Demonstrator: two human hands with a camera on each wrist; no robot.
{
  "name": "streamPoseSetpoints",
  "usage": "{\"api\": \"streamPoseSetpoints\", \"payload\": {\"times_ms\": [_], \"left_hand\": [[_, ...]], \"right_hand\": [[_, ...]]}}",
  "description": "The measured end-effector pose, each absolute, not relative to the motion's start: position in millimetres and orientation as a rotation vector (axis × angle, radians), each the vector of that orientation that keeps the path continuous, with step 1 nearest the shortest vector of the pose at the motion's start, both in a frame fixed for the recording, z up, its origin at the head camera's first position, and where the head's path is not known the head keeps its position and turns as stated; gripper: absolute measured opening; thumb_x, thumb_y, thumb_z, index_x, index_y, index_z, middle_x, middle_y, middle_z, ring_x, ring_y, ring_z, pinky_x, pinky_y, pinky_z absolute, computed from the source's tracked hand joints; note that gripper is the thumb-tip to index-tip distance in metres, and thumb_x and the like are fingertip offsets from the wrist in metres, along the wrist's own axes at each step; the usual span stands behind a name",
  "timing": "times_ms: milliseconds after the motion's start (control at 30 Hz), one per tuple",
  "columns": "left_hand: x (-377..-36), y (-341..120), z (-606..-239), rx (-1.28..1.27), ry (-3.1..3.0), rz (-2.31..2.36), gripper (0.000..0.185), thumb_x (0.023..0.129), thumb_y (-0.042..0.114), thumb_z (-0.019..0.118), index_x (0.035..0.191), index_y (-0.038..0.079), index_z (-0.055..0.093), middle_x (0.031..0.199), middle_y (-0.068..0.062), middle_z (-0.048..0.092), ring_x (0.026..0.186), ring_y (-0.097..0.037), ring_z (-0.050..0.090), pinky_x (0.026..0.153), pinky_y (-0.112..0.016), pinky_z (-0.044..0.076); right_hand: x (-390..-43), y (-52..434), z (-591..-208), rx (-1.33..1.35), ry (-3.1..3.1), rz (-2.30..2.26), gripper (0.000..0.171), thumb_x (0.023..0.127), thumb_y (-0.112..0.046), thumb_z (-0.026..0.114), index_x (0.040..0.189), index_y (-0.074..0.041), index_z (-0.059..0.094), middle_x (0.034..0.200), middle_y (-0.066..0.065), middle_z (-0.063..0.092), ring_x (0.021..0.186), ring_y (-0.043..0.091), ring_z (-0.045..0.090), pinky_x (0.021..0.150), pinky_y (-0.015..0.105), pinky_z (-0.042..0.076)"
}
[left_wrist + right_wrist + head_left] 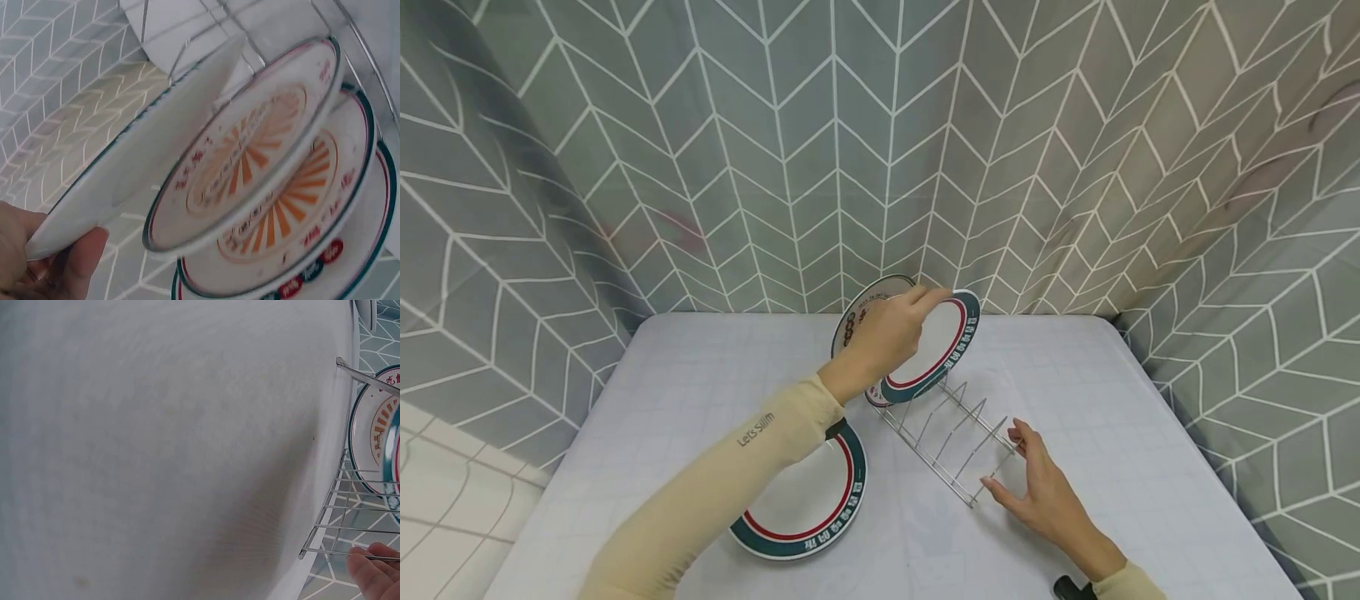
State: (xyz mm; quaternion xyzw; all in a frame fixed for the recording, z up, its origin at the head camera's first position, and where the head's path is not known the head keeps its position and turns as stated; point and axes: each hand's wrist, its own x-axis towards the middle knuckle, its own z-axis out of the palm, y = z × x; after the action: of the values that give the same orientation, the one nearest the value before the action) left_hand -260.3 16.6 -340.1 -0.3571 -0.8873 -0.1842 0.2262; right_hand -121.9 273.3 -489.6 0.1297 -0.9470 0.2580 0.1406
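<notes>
Fingers of my left hand [891, 332] pinched the rim of a plate [936, 350] standing tilted at the far end of the wire rack [955, 442], while my right hand [1037, 492], fingers spread, touched the rack's near end on the table [1112, 400], another plate [808, 500] lying flat nearby.

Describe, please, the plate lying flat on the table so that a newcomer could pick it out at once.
On the pale table, look left of the wire dish rack, under the left forearm. There a white plate with a dark teal rim and a red inner ring lies flat. Unlike the other plates, which stand on edge in the rack with one held by the left hand, it alone rests on the tabletop.
</notes>
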Motion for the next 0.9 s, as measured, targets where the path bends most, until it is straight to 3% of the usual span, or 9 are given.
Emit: {"api": "streamPoseSetpoints", "payload": {"times_ms": [200,500,767,900], "left_hand": [[-260.2,24.7,-355.6,-0.965,-2.445,-0.472,0.054,0.082,-0.004,0.058,0.132,0.016,0.05,0.113,0.0,0.061,0.076,-0.011,0.06,0.059,-0.014,0.045],[-264.6,23.7,-373.8,-0.923,-2.428,-0.582,0.05,0.082,-0.006,0.057,0.126,0.016,0.054,0.1,-0.001,0.063,0.069,-0.013,0.059,0.056,-0.02,0.046],[-259.6,17.4,-380.1,-0.912,-2.435,-0.59,0.049,0.084,-0.003,0.057,0.128,0.016,0.052,0.114,-0.002,0.061,0.08,-0.014,0.063,0.065,-0.019,0.05],[-256.9,13.8,-383.3,-0.918,-2.429,-0.586,0.051,0.084,-0.003,0.058,0.13,0.017,0.049,0.113,-0.004,0.06,0.072,-0.013,0.06,0.059,-0.017,0.047]], "right_hand": [[-120.7,272.5,-489.0,0.376,-2.74,0.76,0.09,0.074,-0.039,0.076,0.14,-0.001,0.028,0.13,0.014,0.049,0.113,0.031,0.056,0.091,0.045,0.044],[-120.8,272.7,-489.3,0.38,-2.721,0.741,0.092,0.072,-0.036,0.078,0.14,-0.002,0.027,0.128,0.015,0.05,0.114,0.031,0.055,0.091,0.046,0.044],[-120.9,272.1,-489.2,0.376,-2.718,0.739,0.093,0.072,-0.035,0.079,0.141,-0.002,0.027,0.128,0.015,0.05,0.114,0.031,0.055,0.09,0.046,0.044],[-120.8,271.8,-489.0,0.372,-2.713,0.739,0.093,0.072,-0.035,0.079,0.141,-0.004,0.026,0.129,0.014,0.05,0.114,0.031,0.055,0.09,0.046,0.044]]}}
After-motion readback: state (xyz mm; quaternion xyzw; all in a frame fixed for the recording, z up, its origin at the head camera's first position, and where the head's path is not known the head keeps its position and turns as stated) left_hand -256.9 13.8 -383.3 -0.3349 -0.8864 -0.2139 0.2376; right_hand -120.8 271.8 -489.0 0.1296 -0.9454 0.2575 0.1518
